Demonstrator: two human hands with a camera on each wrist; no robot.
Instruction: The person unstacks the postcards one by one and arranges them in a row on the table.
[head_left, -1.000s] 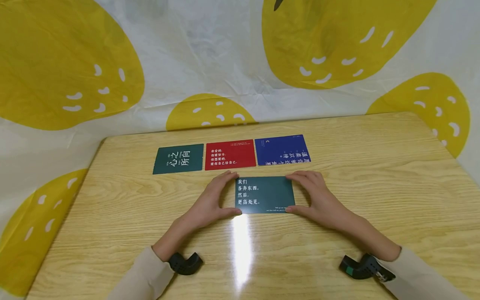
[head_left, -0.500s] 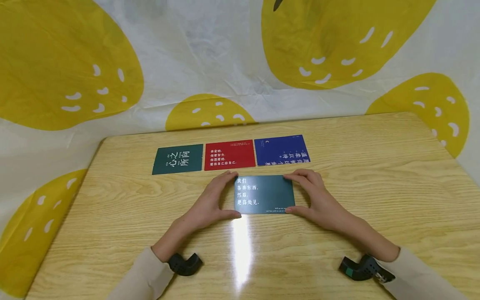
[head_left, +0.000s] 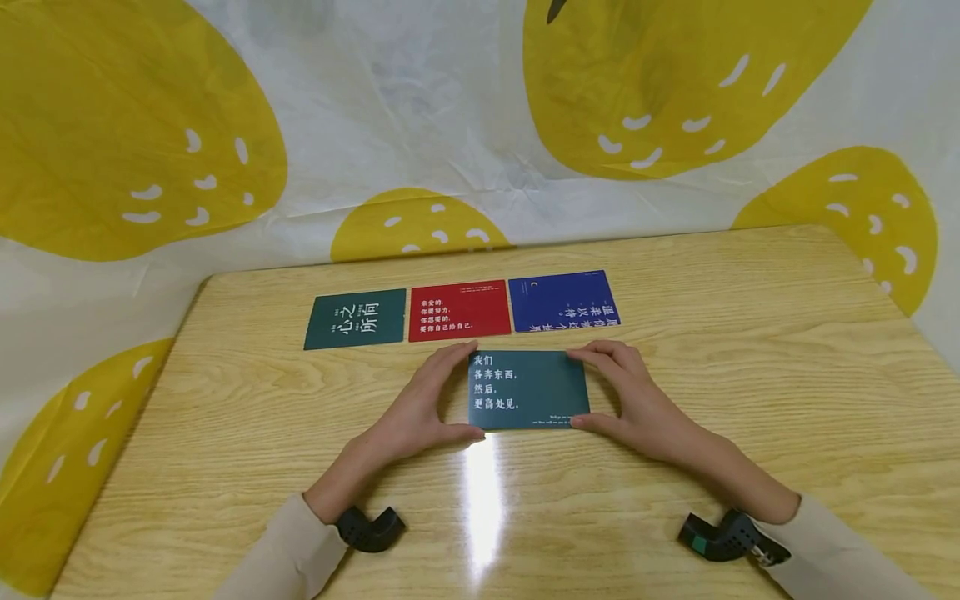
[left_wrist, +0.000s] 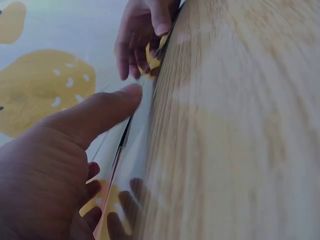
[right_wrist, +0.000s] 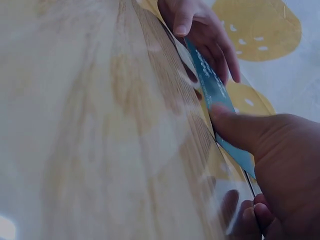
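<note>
Both of my hands hold a dark green card with white Chinese lettering [head_left: 551,379] by its two short ends in the head view. My left hand [head_left: 429,400] has its thumb at the near left corner and its fingers at the far left corner. On the opposite end, my right hand [head_left: 636,400] grips the corners the same way. In the right wrist view the green card [right_wrist: 215,90] runs thin and slanted between both hands, just above the table, seemingly tilted. From the left wrist, my left thumb [left_wrist: 112,110] shows, but the card cannot be clearly made out.
Beyond the hands, three cards lie side by side: a green one [head_left: 355,319], a red one [head_left: 459,311] and a blue one [head_left: 565,300]. They rest on a glossy wooden table [head_left: 750,333]. A white cloth with yellow fruit print [head_left: 442,100] hangs behind it.
The held card has shifted a few pixels left and its tilt has altered slightly. Both hands keep nearly the same place, and the three cards in the row stay put.
</note>
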